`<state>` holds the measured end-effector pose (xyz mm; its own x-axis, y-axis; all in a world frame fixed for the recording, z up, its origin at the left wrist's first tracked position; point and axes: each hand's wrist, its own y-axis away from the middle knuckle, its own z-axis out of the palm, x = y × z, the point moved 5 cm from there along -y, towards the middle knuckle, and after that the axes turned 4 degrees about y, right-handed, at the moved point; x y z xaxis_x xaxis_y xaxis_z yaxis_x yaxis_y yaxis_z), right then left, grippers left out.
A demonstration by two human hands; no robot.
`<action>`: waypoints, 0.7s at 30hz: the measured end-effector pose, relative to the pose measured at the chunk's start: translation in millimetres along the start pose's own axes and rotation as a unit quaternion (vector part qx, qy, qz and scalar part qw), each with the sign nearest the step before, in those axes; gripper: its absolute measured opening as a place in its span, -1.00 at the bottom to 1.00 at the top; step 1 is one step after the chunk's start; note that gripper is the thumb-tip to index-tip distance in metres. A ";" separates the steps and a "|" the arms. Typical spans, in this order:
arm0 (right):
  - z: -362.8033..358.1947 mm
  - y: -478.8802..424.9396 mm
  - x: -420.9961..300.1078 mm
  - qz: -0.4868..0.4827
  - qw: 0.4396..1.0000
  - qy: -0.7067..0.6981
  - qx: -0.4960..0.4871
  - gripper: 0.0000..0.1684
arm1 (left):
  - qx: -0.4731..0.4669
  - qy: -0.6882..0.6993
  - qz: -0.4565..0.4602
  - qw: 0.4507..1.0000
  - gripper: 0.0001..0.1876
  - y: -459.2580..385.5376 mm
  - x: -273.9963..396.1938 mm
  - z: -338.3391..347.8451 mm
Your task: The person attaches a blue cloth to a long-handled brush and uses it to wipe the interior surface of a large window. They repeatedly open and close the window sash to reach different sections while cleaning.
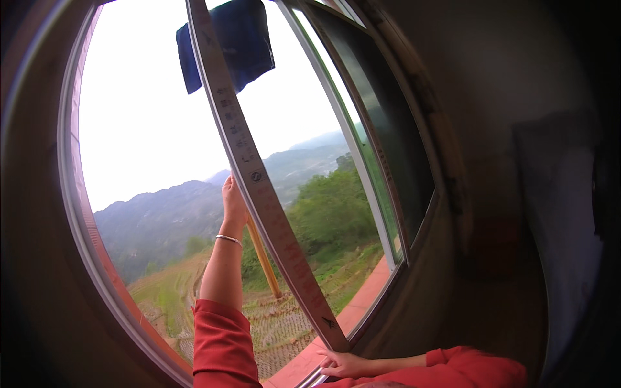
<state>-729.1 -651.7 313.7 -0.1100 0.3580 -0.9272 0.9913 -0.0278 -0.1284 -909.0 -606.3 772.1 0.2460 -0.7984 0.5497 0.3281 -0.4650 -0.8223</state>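
My left hand is raised through the window opening, partly behind the upright window frame bar. A yellow pole slants down from beside this hand; its upper part is hidden, and the grip cannot be made out. A metal bangle is on my left wrist. Above, a dark blue cloth hangs outside, crossed by the bar. My right hand rests by the foot of the bar at the window track, fingers somewhat apart, with no object seen in it.
A sliding glass pane and a dark screen panel stand at the right of the opening. The pink tiled outer sill curves below. Terraced fields, trees and hills lie outside. The room's wall on the right is dark.
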 end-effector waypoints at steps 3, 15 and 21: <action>-11.5 21.2 24.7 -0.057 0.993 -0.064 0.080 -0.31 | -0.063 0.061 -0.001 0.996 -0.81 6.6 -1.2 38.0; -31.6 68.0 -19.1 0.009 0.995 -0.027 0.100 -0.58 | 0.006 0.095 -0.128 0.987 -0.65 9.3 -25.3 49.4; -35.2 62.7 22.5 0.001 1.000 -0.018 0.020 -0.53 | 0.063 -0.127 -0.001 0.990 -0.53 -14.8 -59.0 54.3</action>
<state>-666.8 -612.5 297.1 -0.1118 0.3241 -0.9394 0.9880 -0.0650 -0.1401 -878.8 -531.6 759.8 0.4610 -0.6689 0.5831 0.4353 -0.4021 -0.8055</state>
